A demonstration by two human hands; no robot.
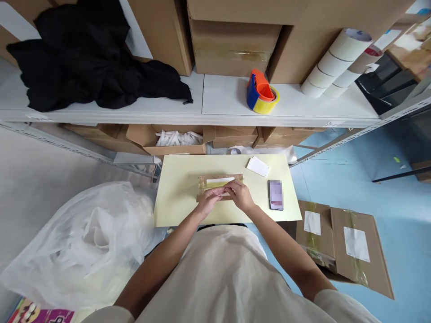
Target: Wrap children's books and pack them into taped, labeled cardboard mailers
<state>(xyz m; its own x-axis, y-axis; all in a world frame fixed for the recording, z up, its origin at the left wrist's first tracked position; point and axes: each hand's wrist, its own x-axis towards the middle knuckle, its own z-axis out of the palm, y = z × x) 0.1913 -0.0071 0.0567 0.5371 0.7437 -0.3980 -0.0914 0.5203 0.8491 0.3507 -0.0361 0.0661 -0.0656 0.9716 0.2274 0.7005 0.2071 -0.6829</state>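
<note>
With the clock face centred on the small cardboard box (210, 185), twelve pointing away from the person, the box is lying on the pale yellow table (178, 206), directly in front of the body. A white label and yellowish tape are showing on its top. The left hand (209, 198) is reaching over the box's near edge from seven o'clock, fingers partly extended; the right hand (238, 194) is coming in from four o'clock, fingers curled. Their fingertips are meeting above the box — whether either is pinching something between them, I cannot tell.

On the table, a white card-like item (258, 166) is lying at two o'clock, and a phone (276, 195) is resting just past three. On the shelf (222, 98), a tape dispenser (262, 92) is sitting at one o'clock, with a black cloth (94, 63) sprawling between ten and eleven. A translucent plastic bag (87, 242) is bulging at eight o'clock, while labelled cartons (358, 264) are standing on the floor at four.
</note>
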